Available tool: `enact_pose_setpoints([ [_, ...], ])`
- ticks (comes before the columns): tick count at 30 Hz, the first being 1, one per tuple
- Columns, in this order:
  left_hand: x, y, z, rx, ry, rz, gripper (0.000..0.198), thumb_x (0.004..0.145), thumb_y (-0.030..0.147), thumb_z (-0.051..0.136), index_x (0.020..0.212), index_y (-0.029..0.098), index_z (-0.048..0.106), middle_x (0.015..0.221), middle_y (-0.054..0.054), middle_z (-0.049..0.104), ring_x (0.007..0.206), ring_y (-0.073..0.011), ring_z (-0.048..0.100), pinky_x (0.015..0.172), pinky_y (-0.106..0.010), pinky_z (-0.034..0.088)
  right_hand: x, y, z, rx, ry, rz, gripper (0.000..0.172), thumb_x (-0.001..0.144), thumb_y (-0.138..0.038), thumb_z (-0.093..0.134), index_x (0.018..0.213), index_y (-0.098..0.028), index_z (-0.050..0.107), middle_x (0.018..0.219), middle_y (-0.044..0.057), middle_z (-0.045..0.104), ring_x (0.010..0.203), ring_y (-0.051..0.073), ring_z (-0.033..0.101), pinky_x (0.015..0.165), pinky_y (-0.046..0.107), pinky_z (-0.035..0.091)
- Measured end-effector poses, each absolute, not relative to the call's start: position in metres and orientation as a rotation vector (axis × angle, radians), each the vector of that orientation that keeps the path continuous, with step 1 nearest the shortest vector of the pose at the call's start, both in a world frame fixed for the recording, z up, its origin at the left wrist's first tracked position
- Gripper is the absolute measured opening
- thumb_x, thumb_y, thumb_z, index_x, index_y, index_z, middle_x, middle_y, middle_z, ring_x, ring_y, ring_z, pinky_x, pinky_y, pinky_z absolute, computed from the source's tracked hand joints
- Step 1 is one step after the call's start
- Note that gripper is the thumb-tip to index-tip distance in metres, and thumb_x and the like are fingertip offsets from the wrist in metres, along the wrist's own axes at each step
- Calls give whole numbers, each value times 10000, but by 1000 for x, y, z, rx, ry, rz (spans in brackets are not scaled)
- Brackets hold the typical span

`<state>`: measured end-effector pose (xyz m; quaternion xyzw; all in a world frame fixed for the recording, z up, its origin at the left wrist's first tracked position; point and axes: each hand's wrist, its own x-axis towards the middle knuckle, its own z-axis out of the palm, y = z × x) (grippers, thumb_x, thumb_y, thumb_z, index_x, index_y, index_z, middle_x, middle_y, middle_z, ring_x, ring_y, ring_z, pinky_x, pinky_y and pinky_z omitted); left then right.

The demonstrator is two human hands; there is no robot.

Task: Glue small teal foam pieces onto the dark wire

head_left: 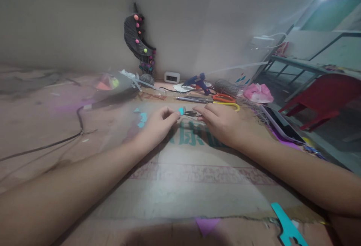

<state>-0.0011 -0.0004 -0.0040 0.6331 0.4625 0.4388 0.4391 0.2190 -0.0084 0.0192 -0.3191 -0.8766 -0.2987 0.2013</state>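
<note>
My left hand (161, 123) has its grip pinched closed on a small turquoise piece (181, 111) above the printed brown cardboard sheet (180, 197). My right hand's (221, 122) grip is curled around small metal scissors (190, 113), blades toward the piece; I can't tell whether they touch.

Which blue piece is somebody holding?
The little one pinched in the left hand, next to the right hand and its scissors. The loose scraps lie left of both hands; the big piece lies at bottom right.
</note>
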Motion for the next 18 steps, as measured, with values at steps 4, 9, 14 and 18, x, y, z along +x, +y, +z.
enact_pose_setpoints([
  [4,-1,0,-4,1587,1151,1080,257,855,408,566,727,186,549,713,12,558,708,-144,509,684,-287,382,218,-10,20,-894,-2454,-839,348,1006,-265,399,1138,-84,665,800,99,647,713,196,539,614,311,344],
  [9,-1,-1,-3,1591,1155,1069,232,850,386,568,728,189,553,706,15,555,697,-142,502,673,-285,382,218,-11,21,-888,-2471,-834,343,1007,-278,405,1135,-88,661,806,98,642,724,192,535,626,310,341],
  [14,-1,-2,-2,1589,1149,1064,232,848,390,567,730,191,547,705,17,548,690,-139,497,663,-284,376,218,-9,19,-846,-2459,-850,339,1009,-272,394,1113,-103,669,778,84,632,716,187,525,617,308,334],
  [18,-1,-2,-2,1581,1152,1071,229,842,382,569,720,189,545,702,18,545,682,-136,494,662,-284,376,217,-9,21,-847,-2469,-855,348,1012,-272,382,1105,-102,671,779,81,638,706,182,525,610,304,343],
])
